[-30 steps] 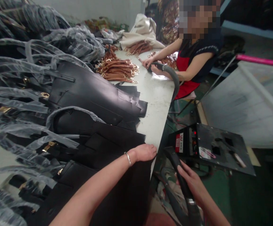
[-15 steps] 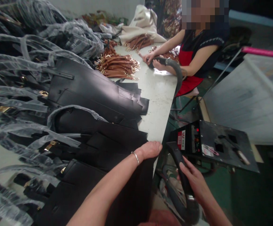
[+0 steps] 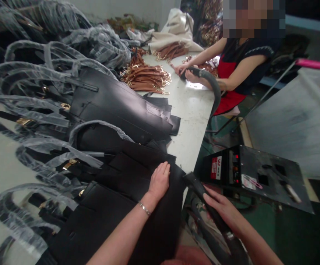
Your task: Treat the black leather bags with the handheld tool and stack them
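Note:
My left hand [image 3: 160,181] lies palm down with its fingers stretched out on a black leather bag panel [image 3: 160,224]. My right hand [image 3: 226,209] is wrapped round the handle of a black hose nozzle [image 3: 195,183]. The nozzle's flat mouth is at the panel's right edge, by the table's side; whether they touch I cannot tell. More black panels [image 3: 115,106] overlap beyond, with bag handles [image 3: 101,127] wrapped in clear plastic and gold-coloured clasps on their left.
A co-worker [image 3: 248,70] sits at the far side of the white table [image 3: 190,143], holding another black hose [image 3: 212,82]. Brown straps [image 3: 146,79] with metal hooks lie piled there. To my right stands a black machine box [image 3: 270,176] with red lights.
My left hand has drawn back from the table's edge and now lies flat on the panel. The nozzle in my right hand has come left, closer to the leather. The view has shifted slightly.

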{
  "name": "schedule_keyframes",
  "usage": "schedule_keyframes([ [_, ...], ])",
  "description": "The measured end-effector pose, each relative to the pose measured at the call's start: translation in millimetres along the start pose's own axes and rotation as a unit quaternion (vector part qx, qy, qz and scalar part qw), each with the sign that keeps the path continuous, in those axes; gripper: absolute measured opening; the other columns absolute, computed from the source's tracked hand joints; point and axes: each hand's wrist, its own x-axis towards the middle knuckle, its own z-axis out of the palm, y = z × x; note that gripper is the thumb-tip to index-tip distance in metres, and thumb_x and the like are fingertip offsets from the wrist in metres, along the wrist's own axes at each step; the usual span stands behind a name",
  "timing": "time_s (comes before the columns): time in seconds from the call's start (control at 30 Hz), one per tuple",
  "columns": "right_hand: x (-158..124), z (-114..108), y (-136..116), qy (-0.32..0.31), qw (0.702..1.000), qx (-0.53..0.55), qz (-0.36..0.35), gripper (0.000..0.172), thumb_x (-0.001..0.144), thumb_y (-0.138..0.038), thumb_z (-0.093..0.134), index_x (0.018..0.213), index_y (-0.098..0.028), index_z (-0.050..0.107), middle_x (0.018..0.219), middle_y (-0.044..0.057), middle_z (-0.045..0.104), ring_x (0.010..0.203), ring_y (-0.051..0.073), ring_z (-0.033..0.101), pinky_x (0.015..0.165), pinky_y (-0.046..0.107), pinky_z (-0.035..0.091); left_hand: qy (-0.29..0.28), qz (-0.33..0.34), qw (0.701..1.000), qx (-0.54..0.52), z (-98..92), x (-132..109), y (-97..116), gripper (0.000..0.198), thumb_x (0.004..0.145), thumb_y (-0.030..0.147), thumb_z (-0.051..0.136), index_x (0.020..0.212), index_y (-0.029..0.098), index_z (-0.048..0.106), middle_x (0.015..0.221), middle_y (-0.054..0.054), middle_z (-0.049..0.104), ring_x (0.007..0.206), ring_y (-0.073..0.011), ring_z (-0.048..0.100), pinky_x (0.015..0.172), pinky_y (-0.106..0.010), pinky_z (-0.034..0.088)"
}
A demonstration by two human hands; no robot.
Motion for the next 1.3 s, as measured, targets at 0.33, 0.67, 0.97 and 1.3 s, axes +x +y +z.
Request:
schedule_keyframes([
  [0.33,33,25,-43,-0.052,0.997,-0.024,-0.055,0.057,0.084,-0.048,0.060,0.135,-0.024,0.052,0.067,-0.001,0.064,0.043,0.009,0.057,0.036,0.016,0.039,-0.011,0.022,1.000,-0.017,-9.1,-14,10,0.035,0.093,0.014,0.042,0.126,0.011,0.053,0.136,-0.014,0.054,0.128,-0.0249,0.049,0.108,-0.042,0.044],
  [0.67,34,25,-42,-0.050,0.997,-0.032,-0.044,0.059,0.082,-0.051,0.063,0.134,-0.025,0.052,0.065,-0.001,0.065,0.044,0.012,0.059,0.037,0.018,0.041,-0.008,0.004,1.000,-0.019,-4.2,-21,15,0.039,0.092,0.012,0.042,0.130,0.012,0.050,0.139,-0.013,0.052,0.130,-0.0235,0.047,0.108,-0.040,0.044],
  [0.97,42,44,-47,0.006,0.996,-0.012,-0.088,0.066,0.078,-0.051,0.067,0.134,-0.021,0.051,0.061,-0.002,0.064,0.046,0.013,0.059,0.041,0.021,0.043,-0.025,0.005,0.999,-0.038,-17.7,-33,27,0.038,0.091,0.016,0.044,0.127,0.011,0.052,0.136,-0.013,0.054,0.128,-0.0235,0.049,0.108,-0.035,0.043],
  [1.3,26,50,-9,0.045,0.986,-0.096,-0.130,0.089,0.069,-0.065,0.068,0.141,-0.017,0.044,0.063,-0.001,0.068,0.054,0.017,0.062,0.048,0.025,0.049,-0.080,0.024,0.990,-0.110,-30.4,-86,64,0.048,0.088,0.033,0.051,0.127,0.007,0.049,0.131,-0.020,0.056,0.124,-0.0292,0.051,0.103,-0.039,0.045],
])
